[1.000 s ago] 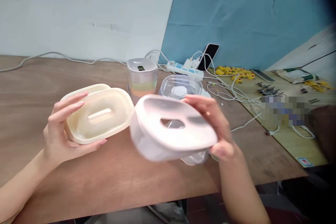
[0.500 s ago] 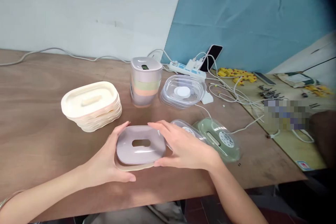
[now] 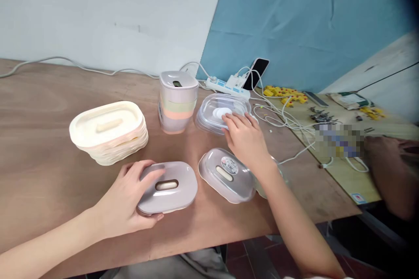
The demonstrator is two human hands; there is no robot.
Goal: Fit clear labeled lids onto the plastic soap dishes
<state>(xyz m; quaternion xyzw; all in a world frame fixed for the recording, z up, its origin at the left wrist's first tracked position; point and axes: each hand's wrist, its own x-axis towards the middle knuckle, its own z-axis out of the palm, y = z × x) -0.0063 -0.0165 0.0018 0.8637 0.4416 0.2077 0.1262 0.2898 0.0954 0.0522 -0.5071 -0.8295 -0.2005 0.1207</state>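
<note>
My left hand (image 3: 132,198) grips the left end of a lavender oval lid (image 3: 186,183). Fingers lie over its top and the thumb is along the front edge. Through the lid's slot shows a raised cream bar, and a cream edge peeks out below. My right hand (image 3: 245,137) is over the front right of the stacked clear lids (image 3: 209,107), fingers stretched out and apart; whether they touch the plastic I cannot tell. Below it, a clear cover over a lavender lid (image 3: 212,165) rests on the table, with a round patterned sticker.
A stack of cream trays (image 3: 87,128) stands at left. Behind are nested pastel containers (image 3: 178,96), a power strip (image 3: 225,87), a phone (image 3: 258,72) and tangled white cables (image 3: 279,120). A green lidded set is mostly behind my right forearm. Another person's arm (image 3: 389,174) is at far right.
The lavender lid now sits down over the cream tray's bar. My right hand has left it and moved up and right to the clear lids. The view has shifted slightly.
</note>
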